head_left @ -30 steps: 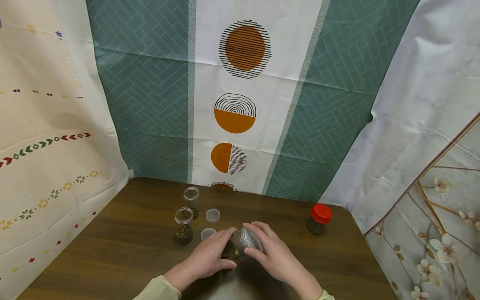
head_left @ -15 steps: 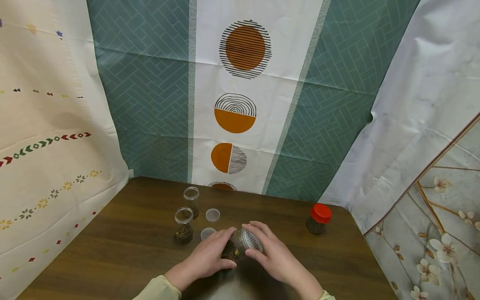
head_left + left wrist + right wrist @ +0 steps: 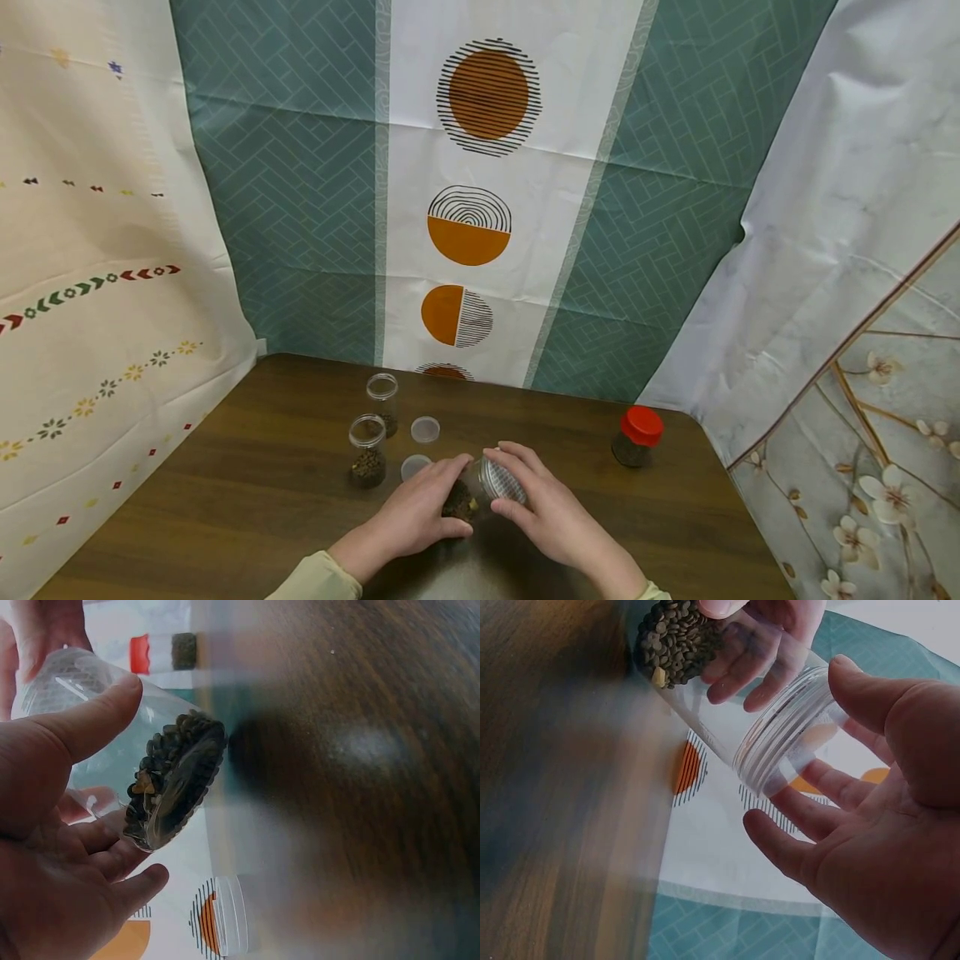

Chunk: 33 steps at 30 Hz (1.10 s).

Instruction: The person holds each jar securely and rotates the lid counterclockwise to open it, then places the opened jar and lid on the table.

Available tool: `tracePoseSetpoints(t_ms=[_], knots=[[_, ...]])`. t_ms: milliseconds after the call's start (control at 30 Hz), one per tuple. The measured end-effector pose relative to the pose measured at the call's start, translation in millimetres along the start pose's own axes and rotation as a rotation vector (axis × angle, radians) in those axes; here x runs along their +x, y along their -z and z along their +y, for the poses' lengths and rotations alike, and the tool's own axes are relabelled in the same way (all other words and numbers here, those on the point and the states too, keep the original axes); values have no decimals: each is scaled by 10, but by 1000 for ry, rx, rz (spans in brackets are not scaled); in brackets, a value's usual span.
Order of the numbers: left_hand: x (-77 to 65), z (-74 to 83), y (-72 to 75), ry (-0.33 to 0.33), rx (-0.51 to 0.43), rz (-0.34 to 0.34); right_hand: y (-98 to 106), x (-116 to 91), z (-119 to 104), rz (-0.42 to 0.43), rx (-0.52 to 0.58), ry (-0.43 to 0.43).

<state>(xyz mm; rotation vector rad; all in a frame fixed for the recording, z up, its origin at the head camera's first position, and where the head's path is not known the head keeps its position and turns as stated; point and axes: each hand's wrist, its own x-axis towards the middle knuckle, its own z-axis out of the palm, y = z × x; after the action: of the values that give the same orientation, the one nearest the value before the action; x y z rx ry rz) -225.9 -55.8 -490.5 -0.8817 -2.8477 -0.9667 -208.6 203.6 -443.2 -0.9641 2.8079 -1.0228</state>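
A clear jar (image 3: 459, 504) with dark brown pellets in its bottom leans over toward the right, low above the table. My left hand (image 3: 423, 508) grips its body, thumb on the near side and fingers on the far side; the pellets and one pale piece show in the left wrist view past the jar wall (image 3: 105, 742). Around the mouth end of the jar, my right hand (image 3: 543, 508) holds the clear ribbed lid (image 3: 780, 735) between thumb and fingers. A grey pattern shows on the lid's face in the head view.
Two uncapped jars, a nearer one (image 3: 367, 467) and a farther one (image 3: 384, 408), stand left on the brown table (image 3: 225, 475). Beside them lie two pale lids, one (image 3: 425, 430) behind the other (image 3: 415, 467). A red-capped jar (image 3: 637, 433) stands at the right. Cloth hangs behind the table.
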Motion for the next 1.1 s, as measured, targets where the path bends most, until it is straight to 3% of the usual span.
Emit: tracePoseSetpoints(t_ms=[633,1100], knots=[[-13,8,18,-25,33,18,-20,52,-10,74,-47,-60],[-17,15,36,-21,30,6,32,15,-9,-8,4,-13]])
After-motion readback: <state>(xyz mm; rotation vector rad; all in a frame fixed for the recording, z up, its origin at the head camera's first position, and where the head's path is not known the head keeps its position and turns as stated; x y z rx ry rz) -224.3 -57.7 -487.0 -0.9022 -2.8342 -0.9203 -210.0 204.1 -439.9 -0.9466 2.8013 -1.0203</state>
